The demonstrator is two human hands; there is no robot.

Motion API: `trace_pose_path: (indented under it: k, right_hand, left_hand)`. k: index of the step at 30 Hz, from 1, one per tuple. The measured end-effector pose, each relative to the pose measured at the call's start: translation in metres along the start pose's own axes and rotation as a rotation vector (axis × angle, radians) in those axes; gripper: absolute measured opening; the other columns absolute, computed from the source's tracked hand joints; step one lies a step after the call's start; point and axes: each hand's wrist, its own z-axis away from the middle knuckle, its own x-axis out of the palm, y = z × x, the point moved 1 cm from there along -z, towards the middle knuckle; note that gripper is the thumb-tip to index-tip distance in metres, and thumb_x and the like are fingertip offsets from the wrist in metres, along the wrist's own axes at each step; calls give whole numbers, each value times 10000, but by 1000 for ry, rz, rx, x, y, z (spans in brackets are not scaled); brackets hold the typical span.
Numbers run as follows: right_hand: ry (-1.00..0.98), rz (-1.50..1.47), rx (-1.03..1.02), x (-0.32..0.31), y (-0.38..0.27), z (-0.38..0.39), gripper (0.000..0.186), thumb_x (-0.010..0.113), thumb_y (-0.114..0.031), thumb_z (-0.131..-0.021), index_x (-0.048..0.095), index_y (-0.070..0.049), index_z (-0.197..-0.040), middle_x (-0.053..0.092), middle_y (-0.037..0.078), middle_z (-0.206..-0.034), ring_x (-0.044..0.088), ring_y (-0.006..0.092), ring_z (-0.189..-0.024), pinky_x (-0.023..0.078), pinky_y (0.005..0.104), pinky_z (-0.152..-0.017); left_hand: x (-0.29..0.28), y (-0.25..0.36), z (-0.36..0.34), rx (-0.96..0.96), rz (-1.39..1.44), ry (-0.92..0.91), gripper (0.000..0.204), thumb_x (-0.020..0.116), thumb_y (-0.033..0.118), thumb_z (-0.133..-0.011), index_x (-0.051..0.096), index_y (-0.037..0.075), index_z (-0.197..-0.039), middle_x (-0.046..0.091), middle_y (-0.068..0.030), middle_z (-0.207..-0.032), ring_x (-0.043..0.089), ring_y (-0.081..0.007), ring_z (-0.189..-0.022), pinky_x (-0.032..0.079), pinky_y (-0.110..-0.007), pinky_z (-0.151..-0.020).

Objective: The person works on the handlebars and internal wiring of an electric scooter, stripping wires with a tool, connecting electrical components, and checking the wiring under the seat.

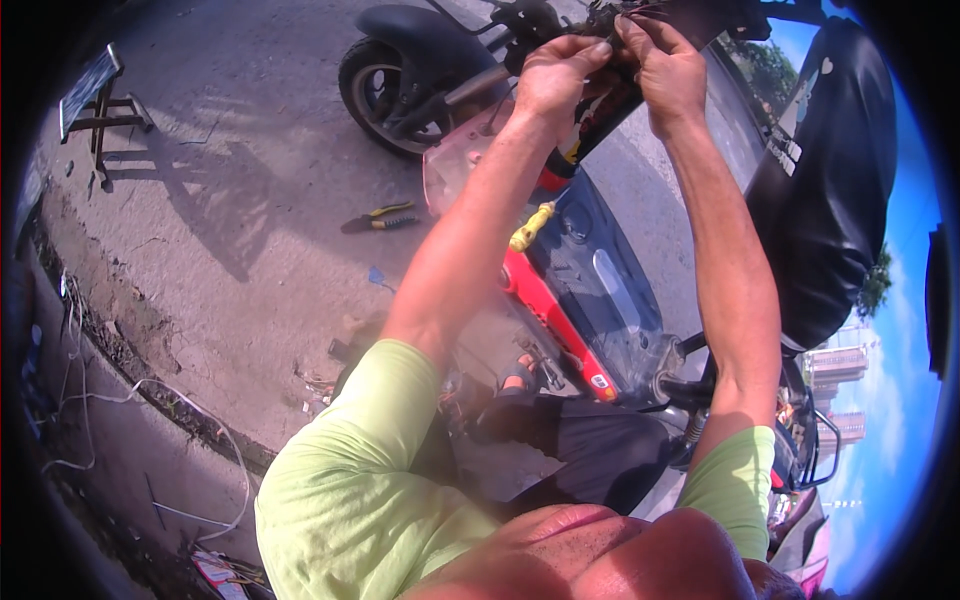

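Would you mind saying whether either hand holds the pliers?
No, the pliers lie on the ground, apart from the left hand and right hand.

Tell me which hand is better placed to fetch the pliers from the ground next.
Probably the left hand: the pliers lie out on its side, while the right hand would likely have to cross over. Both are raised close together.
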Motion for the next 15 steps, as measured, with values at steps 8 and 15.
trace_pose_path:
  k: [8, 15]
  right_hand:
    - [-11, -127, 109, -4, 9, -4, 213, 694, -221, -1002, 735, -85, -1161, 761, -8, -973, 674, 57, -798, 415, 181, -578]
    - [19, -176, 102, -7, 18, -8, 132, 678, -190, -1009, 719, -86, -1082, 768, 26, -1010, 667, 72, -788, 468, 191, -619]
  left_hand:
    - [-2, 0, -1, -12, -7, 0, 134, 654, 100, -990, 683, 15, -1090, 744, -116, -1006, 731, -247, -894, 593, -387, -849]
    - [-1, -4, -2, 0, -10, -4, 115, 677, 108, -980, 694, 28, -1061, 748, -102, -994, 731, -229, -883, 588, -371, -831]
